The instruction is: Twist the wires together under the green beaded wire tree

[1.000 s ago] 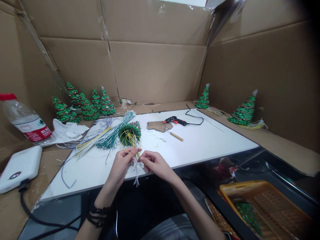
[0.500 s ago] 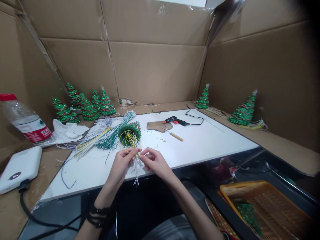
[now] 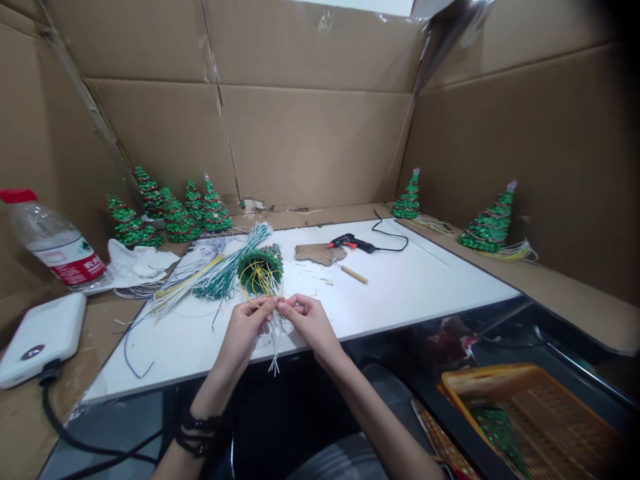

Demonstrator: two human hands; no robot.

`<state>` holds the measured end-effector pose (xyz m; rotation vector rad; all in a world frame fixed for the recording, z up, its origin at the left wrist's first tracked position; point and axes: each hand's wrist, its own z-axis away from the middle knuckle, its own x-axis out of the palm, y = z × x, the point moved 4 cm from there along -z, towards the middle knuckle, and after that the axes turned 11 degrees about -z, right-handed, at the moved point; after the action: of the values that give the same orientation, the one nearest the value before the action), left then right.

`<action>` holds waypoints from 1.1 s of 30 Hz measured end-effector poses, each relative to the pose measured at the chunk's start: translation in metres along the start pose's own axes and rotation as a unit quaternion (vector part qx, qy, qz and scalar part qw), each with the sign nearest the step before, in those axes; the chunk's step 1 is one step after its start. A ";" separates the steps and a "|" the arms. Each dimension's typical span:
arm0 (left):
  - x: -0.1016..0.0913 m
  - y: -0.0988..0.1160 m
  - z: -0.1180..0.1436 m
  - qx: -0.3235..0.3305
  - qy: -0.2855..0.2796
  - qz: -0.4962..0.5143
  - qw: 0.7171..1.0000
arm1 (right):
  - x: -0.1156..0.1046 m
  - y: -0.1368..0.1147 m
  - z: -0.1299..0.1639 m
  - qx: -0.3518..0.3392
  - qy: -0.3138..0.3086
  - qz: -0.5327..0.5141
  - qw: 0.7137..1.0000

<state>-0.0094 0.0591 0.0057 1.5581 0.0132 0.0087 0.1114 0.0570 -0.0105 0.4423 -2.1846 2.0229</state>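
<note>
A small green Christmas tree [image 3: 275,252] lies on its side on the white board, its hollow base facing me. Yellow and white wires [image 3: 261,275] come out of the base toward my hands. My left hand [image 3: 249,325] pinches these wires between thumb and fingers. Right beside it, thumb and forefinger pressed together, my right hand [image 3: 310,323] grips the wires too, and the fingertips of both hands meet. White wire ends hang below the fingers over the board's front edge. Exactly which strands each hand pinches is hidden.
Left of the tree lie bundled green and white wires [image 3: 227,268]. A hot glue gun [image 3: 353,243] rests by a cardboard scrap [image 3: 320,253] and a wooden-handled tool [image 3: 354,274]. Finished trees [image 3: 180,217] stand behind; a bottle [image 3: 60,247], white device [image 3: 43,340] and orange basket [image 3: 500,371] flank the board.
My right hand's fingers have closed in, bringing its fingertips against those of my left hand at the wires. The tree and the tools have stayed in place.
</note>
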 end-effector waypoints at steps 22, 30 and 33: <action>0.000 0.001 0.001 0.002 0.008 0.003 1.000 | -0.001 -0.003 0.002 -0.002 -0.015 0.019 1.000; -0.001 0.000 0.001 0.002 0.012 0.015 1.000 | 0.000 -0.005 0.005 0.006 -0.041 0.026 0.999; -0.003 0.000 0.002 0.000 0.021 0.016 1.000 | 0.000 -0.005 0.005 0.002 -0.041 0.029 0.999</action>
<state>-0.0121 0.0575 0.0054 1.5583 0.0203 0.0668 0.1140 0.0514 -0.0062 0.4749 -2.2666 2.0742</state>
